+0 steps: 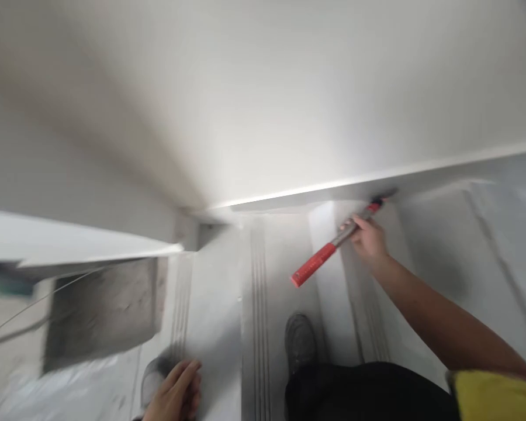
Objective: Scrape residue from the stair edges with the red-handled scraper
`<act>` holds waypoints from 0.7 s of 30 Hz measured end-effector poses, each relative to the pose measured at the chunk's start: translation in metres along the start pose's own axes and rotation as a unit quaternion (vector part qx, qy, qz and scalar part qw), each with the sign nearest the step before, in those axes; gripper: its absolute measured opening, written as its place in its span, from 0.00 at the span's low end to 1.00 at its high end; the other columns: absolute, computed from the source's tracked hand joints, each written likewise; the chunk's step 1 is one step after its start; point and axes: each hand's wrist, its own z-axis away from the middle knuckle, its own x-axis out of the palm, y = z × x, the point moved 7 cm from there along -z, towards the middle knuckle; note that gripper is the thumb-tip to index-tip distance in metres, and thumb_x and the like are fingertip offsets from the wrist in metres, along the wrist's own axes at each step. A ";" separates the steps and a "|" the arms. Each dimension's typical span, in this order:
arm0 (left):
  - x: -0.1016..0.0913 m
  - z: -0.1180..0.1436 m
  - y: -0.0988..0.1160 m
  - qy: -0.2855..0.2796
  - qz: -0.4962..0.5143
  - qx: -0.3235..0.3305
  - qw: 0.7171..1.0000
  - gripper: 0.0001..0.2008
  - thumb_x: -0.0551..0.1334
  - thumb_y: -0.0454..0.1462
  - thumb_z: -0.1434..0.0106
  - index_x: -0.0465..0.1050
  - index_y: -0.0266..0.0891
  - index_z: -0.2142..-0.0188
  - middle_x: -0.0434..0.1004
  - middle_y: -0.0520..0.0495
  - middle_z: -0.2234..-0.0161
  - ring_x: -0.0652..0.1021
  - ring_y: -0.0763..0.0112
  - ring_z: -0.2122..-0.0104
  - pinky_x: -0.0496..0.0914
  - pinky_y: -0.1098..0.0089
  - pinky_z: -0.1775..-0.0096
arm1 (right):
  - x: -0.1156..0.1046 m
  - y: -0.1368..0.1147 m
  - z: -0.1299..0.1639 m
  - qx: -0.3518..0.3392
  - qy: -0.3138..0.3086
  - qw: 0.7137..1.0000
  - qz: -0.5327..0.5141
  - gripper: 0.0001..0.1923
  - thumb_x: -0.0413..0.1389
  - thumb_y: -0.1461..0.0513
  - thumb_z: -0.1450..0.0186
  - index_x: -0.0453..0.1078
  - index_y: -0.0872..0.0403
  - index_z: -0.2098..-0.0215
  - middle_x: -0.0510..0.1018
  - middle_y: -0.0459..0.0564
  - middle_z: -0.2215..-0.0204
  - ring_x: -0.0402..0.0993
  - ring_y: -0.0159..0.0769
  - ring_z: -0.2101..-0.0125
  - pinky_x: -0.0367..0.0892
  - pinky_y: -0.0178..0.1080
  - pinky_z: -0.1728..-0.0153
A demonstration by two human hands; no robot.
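Note:
My right hand (368, 237) is closed around the grey middle of a short red-and-grey pole (313, 265). The red grip end points down and left, while the far end carries a black joint and a dark, blurred head (389, 193) near the foot of the white wall. Whether that head is a brush or a blade I cannot tell. Low in the view, my left hand (175, 390) hangs over the steps with its fingers curled in. Nothing shows in it, and part of its fingers is hidden.
A large white wall (280, 105) rises ahead, with a grey skirting strip (284, 202) along its base. Stair treads (219, 292) with grooved edges run below it, where my dark shoe (300, 342) stands. A mottled dark patch (109, 310) and a thin cable (39, 299) are at left.

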 end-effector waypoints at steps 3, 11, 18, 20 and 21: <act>0.002 0.006 -0.001 -0.025 0.041 -0.001 0.999 0.20 0.60 0.55 0.51 0.62 0.41 0.74 0.61 0.58 0.83 0.65 0.78 0.87 0.57 0.75 0.85 | 0.035 0.015 0.022 0.040 -0.039 0.998 -0.020 0.13 0.62 0.67 0.51 0.62 0.54 0.72 0.69 0.42 0.76 0.71 0.30 0.73 0.73 0.41 0.65; -0.005 -0.031 0.034 -0.053 0.027 0.012 0.998 0.13 0.56 0.47 0.45 0.60 0.40 0.72 0.62 0.58 0.84 0.66 0.78 0.87 0.57 0.76 0.86 | 0.033 0.052 0.097 0.077 -0.139 0.974 0.162 0.12 0.65 0.55 0.56 0.72 0.43 0.73 0.75 0.49 0.70 0.75 0.42 0.66 0.67 0.43 0.53; 0.009 -0.015 -0.021 -0.087 -0.127 0.022 0.988 0.28 0.57 0.59 0.51 0.64 0.41 0.61 0.71 0.51 0.76 0.74 0.68 0.79 0.62 0.73 0.84 | 0.091 0.088 0.173 0.140 -0.319 0.902 0.255 0.12 0.60 0.55 0.46 0.67 0.55 0.75 0.72 0.46 0.75 0.70 0.34 0.70 0.67 0.39 0.61; 0.011 -0.023 -0.010 -0.077 -0.183 0.105 0.974 0.32 0.56 0.59 0.52 0.62 0.47 0.52 0.75 0.45 0.61 0.77 0.60 0.62 0.71 0.68 0.73 | 0.106 0.103 0.183 0.201 -0.374 0.881 0.207 0.12 0.61 0.57 0.47 0.66 0.56 0.76 0.69 0.43 0.78 0.67 0.29 0.74 0.66 0.34 0.67; 0.019 -0.028 0.001 -0.096 -0.216 0.150 0.960 0.32 0.58 0.58 0.53 0.62 0.50 0.51 0.74 0.46 0.55 0.74 0.57 0.54 0.73 0.66 0.68 | 0.112 0.110 0.182 0.220 -0.402 0.869 0.184 0.12 0.62 0.58 0.47 0.65 0.57 0.77 0.69 0.42 0.79 0.66 0.28 0.75 0.65 0.32 0.69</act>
